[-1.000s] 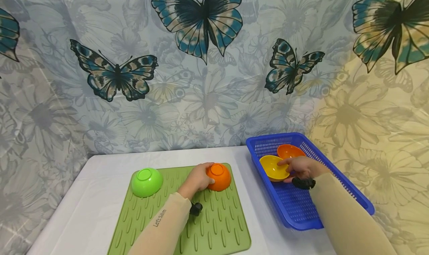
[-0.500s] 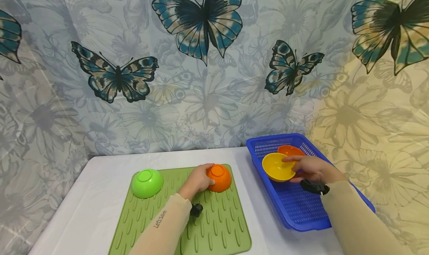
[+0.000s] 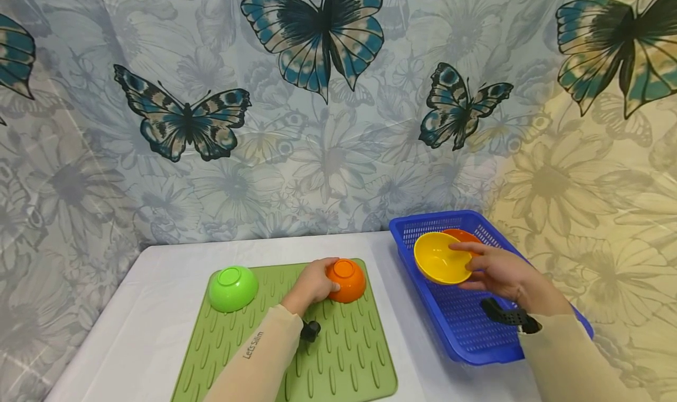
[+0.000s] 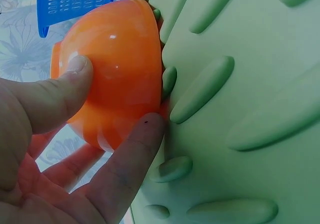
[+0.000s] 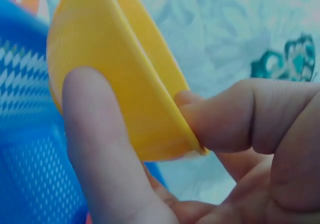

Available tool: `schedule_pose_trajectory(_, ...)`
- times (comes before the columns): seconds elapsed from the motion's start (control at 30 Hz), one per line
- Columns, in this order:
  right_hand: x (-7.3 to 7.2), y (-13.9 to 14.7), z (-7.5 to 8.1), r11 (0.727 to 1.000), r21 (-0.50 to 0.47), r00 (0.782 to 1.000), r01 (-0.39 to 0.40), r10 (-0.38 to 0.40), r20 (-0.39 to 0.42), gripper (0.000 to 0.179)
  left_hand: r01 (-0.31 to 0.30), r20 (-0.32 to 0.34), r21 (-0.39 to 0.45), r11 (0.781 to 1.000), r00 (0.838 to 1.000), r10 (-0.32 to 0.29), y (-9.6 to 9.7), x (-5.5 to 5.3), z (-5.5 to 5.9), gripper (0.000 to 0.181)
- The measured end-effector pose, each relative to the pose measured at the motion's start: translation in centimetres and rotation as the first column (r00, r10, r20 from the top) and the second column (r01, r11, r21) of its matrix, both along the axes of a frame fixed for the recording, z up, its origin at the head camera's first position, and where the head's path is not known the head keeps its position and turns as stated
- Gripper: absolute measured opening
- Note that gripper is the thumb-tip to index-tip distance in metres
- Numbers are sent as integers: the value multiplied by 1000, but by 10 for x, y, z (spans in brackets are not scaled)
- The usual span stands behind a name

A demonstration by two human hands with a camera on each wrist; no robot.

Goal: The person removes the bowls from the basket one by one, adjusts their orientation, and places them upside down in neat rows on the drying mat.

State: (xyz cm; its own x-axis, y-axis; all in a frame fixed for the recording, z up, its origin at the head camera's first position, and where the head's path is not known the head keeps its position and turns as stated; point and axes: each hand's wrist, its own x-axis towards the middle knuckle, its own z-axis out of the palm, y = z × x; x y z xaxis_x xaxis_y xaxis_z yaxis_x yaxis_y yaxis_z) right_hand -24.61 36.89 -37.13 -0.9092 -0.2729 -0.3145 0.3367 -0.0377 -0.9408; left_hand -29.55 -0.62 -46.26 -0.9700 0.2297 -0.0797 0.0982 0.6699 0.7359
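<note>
An orange bowl (image 3: 346, 281) lies upside down at the mat's far right corner. My left hand (image 3: 313, 281) holds it from the left, with the thumb against its side and a fingertip at its rim in the left wrist view. Above the basket, a yellow bowl (image 3: 440, 260) is tilted, its hollow side facing me. My right hand (image 3: 499, 272) pinches its right rim between thumb and fingers, as the right wrist view shows. Partly hidden behind it in the basket is a second orange bowl (image 3: 461, 235). A green bowl (image 3: 231, 290) rests upside down at the mat's far left.
A green ridged mat (image 3: 338, 355) covers the middle of the white table (image 3: 132, 308). To its right stands a blue slotted basket (image 3: 476, 337) with raised walls. Behind the table hangs a butterfly-patterned cloth (image 3: 328, 184).
My right hand has lifted the yellow bowl from the basket floor and tilted it further toward me. The left hand and its orange bowl have stayed in place.
</note>
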Motion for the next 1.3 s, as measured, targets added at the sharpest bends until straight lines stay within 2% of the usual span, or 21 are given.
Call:
schedule_pose_trajectory(0.2,14,-22,12,1000,-16,998,2,-3,-61,56,-2,7,1,1000,1000,2,0,1,0,65)
schedule_pose_trajectory(0.43,26,-47,20,997,67,992,34,-25,-126,59,4,6,-13,1000,1000,-4,1,1,1,64)
schedule_pose_trajectory(0.73,37,-69,15,985,156,983,75,-46,-179,59,89,-67,-108,990,993,-96,2,4,0,65)
schedule_pose_trajectory(0.87,42,-78,15,983,169,980,75,-42,-195,57,94,-112,-231,968,986,-122,5,10,4,67)
schedule_pose_trajectory(0.97,47,-84,16,984,163,979,79,-45,-200,56,46,-152,-344,938,983,-104,10,18,11,74)
schedule_pose_trajectory(1.03,49,-88,16,985,155,978,76,-43,-206,55,9,-177,-376,927,981,-81,12,25,15,82)
schedule_pose_trajectory(1.1,51,-92,16,985,149,977,82,-50,-208,54,-12,-185,-345,939,981,-56,14,32,20,90)
schedule_pose_trajectory(1.17,54,-96,15,986,145,975,81,-48,-218,53,-10,-172,-278,961,984,-39,15,40,25,97)
schedule_pose_trajectory(1.23,57,-100,15,986,142,972,84,-50,-228,53,7,-132,-162,987,991,-29,13,48,31,103)
schedule_pose_trajectory(1.3,60,-105,15,986,139,971,91,-57,-233,52,26,-76,13,1000,997,-25,11,58,39,106)
